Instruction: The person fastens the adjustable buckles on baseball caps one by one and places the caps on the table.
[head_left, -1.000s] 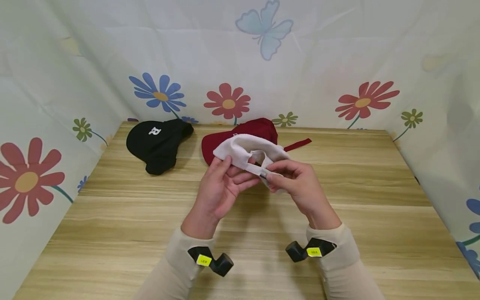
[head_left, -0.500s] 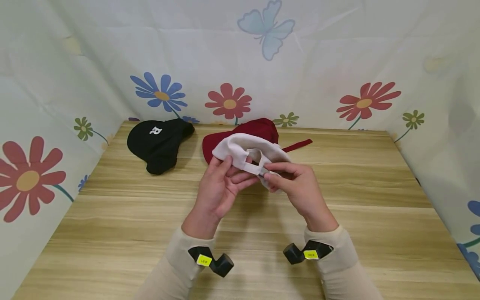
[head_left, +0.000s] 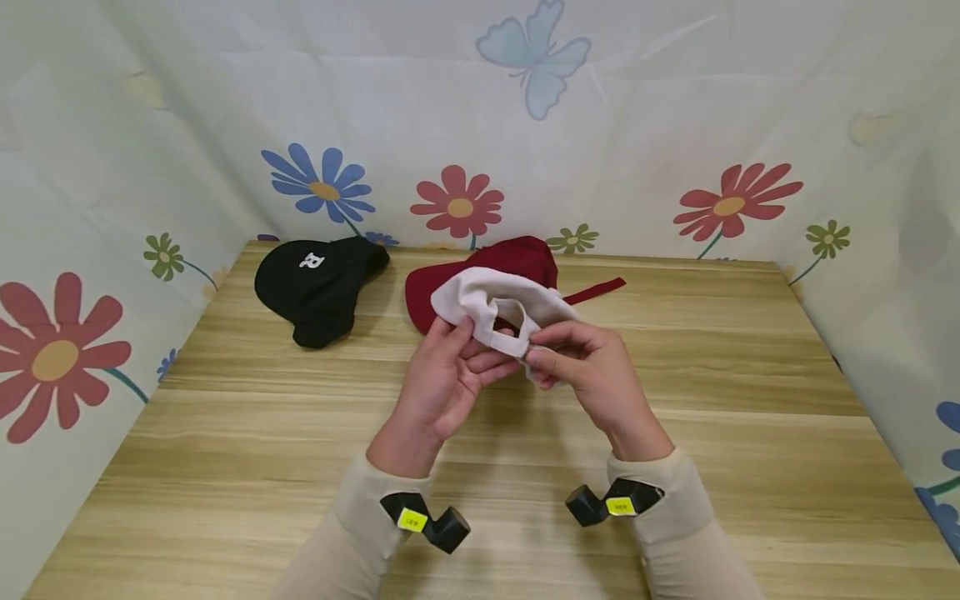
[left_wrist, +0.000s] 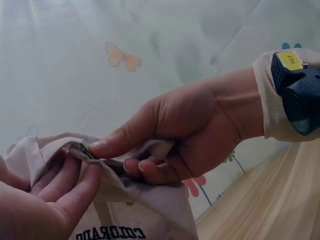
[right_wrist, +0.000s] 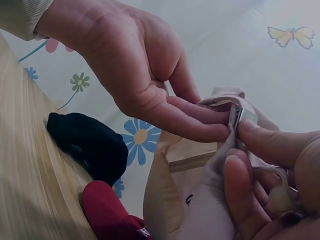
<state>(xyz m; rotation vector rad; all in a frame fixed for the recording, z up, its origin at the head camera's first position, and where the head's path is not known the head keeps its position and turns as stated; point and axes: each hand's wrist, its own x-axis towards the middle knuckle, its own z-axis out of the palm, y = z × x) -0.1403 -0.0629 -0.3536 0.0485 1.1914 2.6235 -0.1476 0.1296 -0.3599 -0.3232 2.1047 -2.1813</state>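
Over the table, both hands hold an off-white cap [head_left: 472, 290], its back opening and adjustment strap [head_left: 508, 342] facing the head camera. The left hand [head_left: 444, 385] grips the cap's left side, thumb on the outside and fingers behind the strap. The right hand [head_left: 600, 367] pinches the strap's right end between thumb and index finger. A small metal buckle [right_wrist: 238, 118] shows at the right thumb in the right wrist view; in the head view it is hidden. Dark "COLORADO" lettering [left_wrist: 111, 233] shows on the cap in the left wrist view.
A dark red cap [head_left: 431, 285] lies right behind the held one, its loose strap [head_left: 596, 290] stretching right. To its left lies a black cap [head_left: 307, 292] with a white R. The wooden table [head_left: 247, 467] meets a flower-printed curtain [head_left: 637, 150] at the back and sides.
The left hand has shifted slightly right with the cap. The strap between the hands looks shorter, and the buckle that showed is now covered by the right fingers. The other caps have not moved.
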